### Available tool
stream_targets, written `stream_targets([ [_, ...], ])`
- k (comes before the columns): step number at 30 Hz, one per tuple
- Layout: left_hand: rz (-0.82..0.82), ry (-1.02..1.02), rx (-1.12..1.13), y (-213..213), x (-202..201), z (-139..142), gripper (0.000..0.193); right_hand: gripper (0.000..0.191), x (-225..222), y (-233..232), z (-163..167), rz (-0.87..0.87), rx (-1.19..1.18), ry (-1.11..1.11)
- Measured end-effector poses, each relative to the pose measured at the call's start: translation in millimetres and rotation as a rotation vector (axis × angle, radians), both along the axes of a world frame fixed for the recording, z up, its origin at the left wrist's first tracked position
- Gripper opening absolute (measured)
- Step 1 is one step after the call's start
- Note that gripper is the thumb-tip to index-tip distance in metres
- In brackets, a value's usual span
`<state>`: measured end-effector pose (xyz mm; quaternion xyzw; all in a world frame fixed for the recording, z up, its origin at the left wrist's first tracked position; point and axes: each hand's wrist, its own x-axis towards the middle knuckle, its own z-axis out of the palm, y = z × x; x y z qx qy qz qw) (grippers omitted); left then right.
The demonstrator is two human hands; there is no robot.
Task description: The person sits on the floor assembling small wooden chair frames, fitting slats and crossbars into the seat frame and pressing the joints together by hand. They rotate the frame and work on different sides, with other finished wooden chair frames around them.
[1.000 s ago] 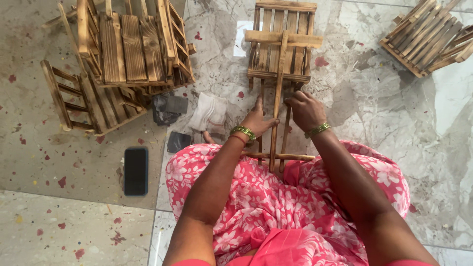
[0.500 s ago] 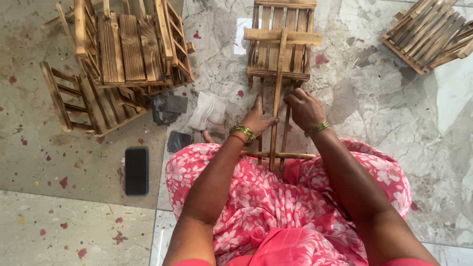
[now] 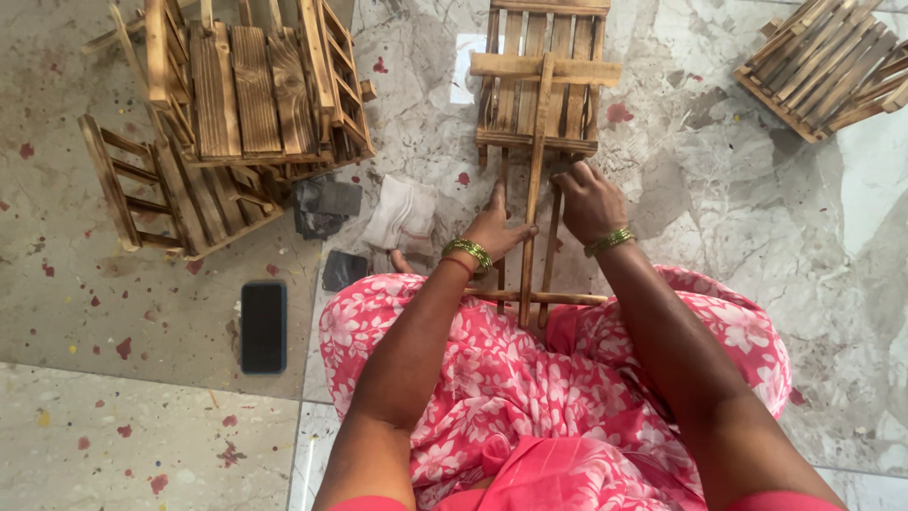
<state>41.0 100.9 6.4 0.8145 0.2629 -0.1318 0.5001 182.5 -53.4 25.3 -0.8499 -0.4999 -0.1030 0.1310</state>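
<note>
Seated on the marble floor [image 3: 757, 237], the person is steadying a slatted, scorched-wood frame [image 3: 541, 104] against their lap, left hand [image 3: 497, 230] pressing flat and open on its long central stick [image 3: 532, 218] while the right hand [image 3: 586, 199] is curling closed around a neighbouring rail.

Scorched brown slatted wood chair frame [image 3: 541, 104]: rough, matt. Polished grey marble floor [image 3: 738, 199]: smooth, glossy. Black phone [image 3: 263, 326]: glossy glass. Pink floral garment [image 3: 511, 378]: soft cloth.

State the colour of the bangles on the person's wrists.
Green with gold, one bangle beside the left hand, one beside the right hand; head view.
</note>
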Motion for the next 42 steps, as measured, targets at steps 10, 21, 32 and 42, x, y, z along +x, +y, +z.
stream_targets([
  [10,-0.007,0.001,0.013,-2,-1,0,0.125,0.012,-17,-13,-12,0.017,-0.126,0.087],
  [21,0.003,-0.015,-0.008,-1,-1,2,0.125,0.014,-16,-11,1,-0.003,-0.126,0.132],
  [32,-0.015,-0.009,-0.002,-2,-1,7,0.127,0.01,6,4,-10,-0.037,0.025,0.078],
  [42,-0.002,-0.017,-0.003,-3,-1,0,0.126,0.01,-3,0,6,-0.027,0.005,0.148],
])
